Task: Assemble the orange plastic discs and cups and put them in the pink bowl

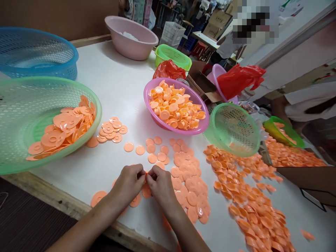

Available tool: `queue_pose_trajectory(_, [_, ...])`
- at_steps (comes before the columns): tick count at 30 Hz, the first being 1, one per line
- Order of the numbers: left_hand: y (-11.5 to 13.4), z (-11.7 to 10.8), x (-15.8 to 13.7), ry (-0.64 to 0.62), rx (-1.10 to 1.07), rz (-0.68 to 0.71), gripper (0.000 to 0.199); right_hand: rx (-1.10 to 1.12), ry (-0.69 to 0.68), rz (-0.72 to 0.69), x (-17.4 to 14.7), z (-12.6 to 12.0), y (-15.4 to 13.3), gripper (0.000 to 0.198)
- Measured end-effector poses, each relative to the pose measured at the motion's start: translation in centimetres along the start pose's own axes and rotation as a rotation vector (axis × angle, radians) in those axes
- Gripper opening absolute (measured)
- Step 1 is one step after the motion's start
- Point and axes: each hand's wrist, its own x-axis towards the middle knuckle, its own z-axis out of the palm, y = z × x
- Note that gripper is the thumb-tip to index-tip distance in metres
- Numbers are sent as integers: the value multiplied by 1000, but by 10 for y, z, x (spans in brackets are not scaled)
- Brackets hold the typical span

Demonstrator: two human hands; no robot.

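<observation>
My left hand [131, 180] and my right hand [160, 183] meet in a pinch above the near part of the table. Between their fingertips shows a sliver of a small orange plastic piece [146, 173]; the fingers hide most of it. Flat orange plastic discs [193, 197] lie overlapping just right of my right hand. More discs [98, 198] are under and beside my left forearm, and a few single ones [140, 150] lie beyond my hands. A pink basin [181, 131] full of orange cup-shaped pieces [173, 106] stands farther back.
At left, a green basket [90, 94] holds orange discs, with a blue basket [70, 59] behind it. Orange curved pieces [262, 217] spread along the right, near a tilted green basket [236, 129] and a cardboard box [301, 175]. Other people stand at the back right.
</observation>
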Motion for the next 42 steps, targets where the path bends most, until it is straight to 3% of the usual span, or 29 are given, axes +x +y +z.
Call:
queue_pose_trajectory(5, [-14, 2, -2, -26, -199, -24, 23, -75, 38, -52, -3, 7, -4, 20])
queue_pose_trajectory(9, [-17, 1, -2, 5, -186, -21, 19, -180, 122, -95, -5, 14, -4, 19])
queue_pose_trajectory(14, [-7, -3, -11, 108, -49, 138, 13, 158, 109, -104, -16, 4, 3, 16])
queue_pose_trajectory(16, [-4, -1, -22, 144, -113, 197, 33, 299, 160, -163, -29, -3, 6, 14])
queue_pose_trajectory(18, [-2, 3, -35, 99, -209, 226, 42, 378, 236, -201, -45, -9, 9, 13])
queue_pose_trajectory(23, [1, 15, -55, -7, -322, 226, 32, 338, 375, -264, -76, -15, 12, 13])
queue_pose_trajectory(28, [5, 18, -58, -59, -353, 233, 30, 239, 491, -408, -87, -15, 16, 19])
queue_pose_trajectory(32, [5, 22, -61, 29, -290, 282, 30, 210, 520, -509, -86, -11, 20, 23])
queue_pose_trajectory(35, [0, 26, -59, 117, -247, 290, 26, 194, 536, -522, -82, -5, 21, 21])
queue_pose_trajectory(38, [-4, 24, -47, 124, -256, 248, 26, 147, 537, -522, -73, -3, 18, 20])
queue_pose_trajectory(40, [-2, 22, -38, 92, -272, 219, 30, 123, 504, -515, -58, -12, 12, 20])
queue_pose_trajectory(42, [4, 21, -32, 78, -307, 219, 47, 130, 515, -471, -32, -30, 3, 20])
